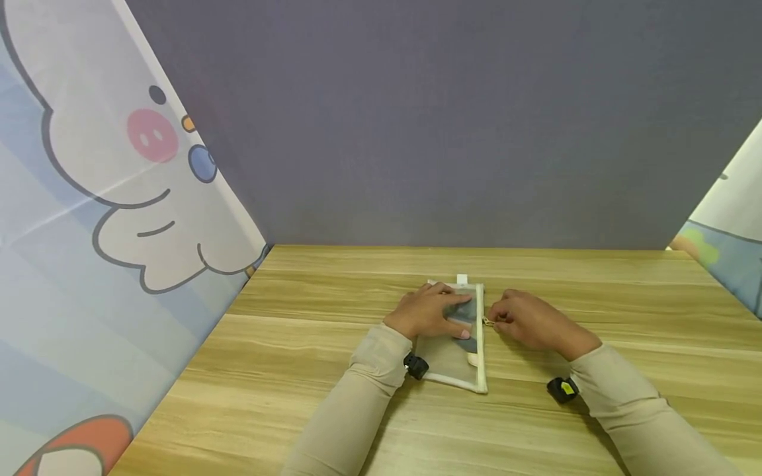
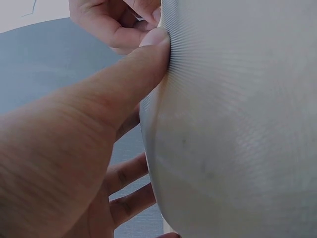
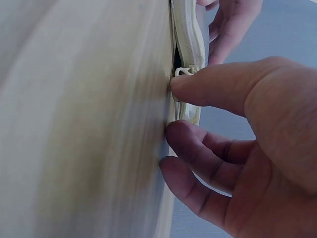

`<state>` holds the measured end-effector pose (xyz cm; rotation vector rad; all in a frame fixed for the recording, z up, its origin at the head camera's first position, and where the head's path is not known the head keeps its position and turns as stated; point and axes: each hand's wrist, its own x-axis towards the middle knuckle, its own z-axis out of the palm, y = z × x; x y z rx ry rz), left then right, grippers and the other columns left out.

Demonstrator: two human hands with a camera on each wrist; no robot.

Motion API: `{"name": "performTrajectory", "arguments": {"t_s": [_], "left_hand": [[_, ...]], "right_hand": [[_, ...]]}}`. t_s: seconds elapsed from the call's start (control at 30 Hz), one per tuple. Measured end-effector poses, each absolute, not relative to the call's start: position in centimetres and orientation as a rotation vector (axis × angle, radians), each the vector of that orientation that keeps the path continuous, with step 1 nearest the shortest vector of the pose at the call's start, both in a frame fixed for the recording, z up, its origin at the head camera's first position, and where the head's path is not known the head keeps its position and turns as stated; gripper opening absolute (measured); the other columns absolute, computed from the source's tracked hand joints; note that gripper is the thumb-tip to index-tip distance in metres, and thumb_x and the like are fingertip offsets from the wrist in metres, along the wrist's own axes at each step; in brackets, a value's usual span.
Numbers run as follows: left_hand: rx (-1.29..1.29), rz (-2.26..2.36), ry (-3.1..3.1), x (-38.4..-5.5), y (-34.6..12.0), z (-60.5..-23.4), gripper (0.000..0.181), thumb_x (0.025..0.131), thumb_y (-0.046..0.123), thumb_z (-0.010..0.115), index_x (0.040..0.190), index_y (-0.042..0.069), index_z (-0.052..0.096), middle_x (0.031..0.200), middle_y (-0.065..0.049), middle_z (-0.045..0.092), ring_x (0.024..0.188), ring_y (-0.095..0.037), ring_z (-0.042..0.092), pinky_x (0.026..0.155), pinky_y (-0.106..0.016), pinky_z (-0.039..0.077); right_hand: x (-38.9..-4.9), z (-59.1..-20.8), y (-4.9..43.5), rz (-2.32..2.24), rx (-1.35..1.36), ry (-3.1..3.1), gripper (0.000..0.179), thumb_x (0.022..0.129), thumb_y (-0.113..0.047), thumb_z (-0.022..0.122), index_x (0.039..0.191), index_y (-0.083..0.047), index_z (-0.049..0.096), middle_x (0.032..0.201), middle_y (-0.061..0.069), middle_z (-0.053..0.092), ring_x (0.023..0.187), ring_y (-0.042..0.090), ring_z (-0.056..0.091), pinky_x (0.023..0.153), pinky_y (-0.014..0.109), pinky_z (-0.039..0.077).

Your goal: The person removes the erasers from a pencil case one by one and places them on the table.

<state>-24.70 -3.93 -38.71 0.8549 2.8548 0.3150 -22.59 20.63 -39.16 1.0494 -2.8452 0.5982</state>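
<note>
Wood-grain tabletop [image 1: 238,383] in front of us, grey panel [image 1: 446,132] rising well beyond the mesh pouch [image 1: 446,360]. Pouch lies flat on the wood, white tag [image 1: 462,279] sticking out past its far edge. We see the left hand [image 1: 431,314] on top of it, fingers and thumb spread, pressing. The right hand [image 1: 526,320] sits just beside its right edge, pinching the zipper pull [image 1: 489,322]. Head view only: dark contents [image 1: 470,344] and a small pale item [image 1: 473,359] show through the mesh near that edge; we can't tell what they are. Left wrist view adds creases fanning from the thumb tip. Right wrist view gives us the zipper [image 3: 185,29] up close, thumb on the pull.
</note>
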Motion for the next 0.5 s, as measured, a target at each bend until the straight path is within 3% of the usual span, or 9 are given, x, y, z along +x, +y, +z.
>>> {"name": "performTrajectory", "arguments": {"t_s": [0.5], "left_hand": [[0.855,0.349,2.854,-24.58,-4.05,-38.7,0.078,0.083,0.069,0.067,0.152,0.047,0.039,0.151,0.012,0.041,0.141,-0.022,0.036,0.102,-0.057,0.037]], "right_hand": [[-22.23,-38.57,20.61,0.592,1.152,-2.832,0.016,0.089,-0.005,0.074,0.09,-0.021,0.074,0.085,-0.006,0.055,0.074,0.008,0.051,0.065,0.029,0.046]]}}
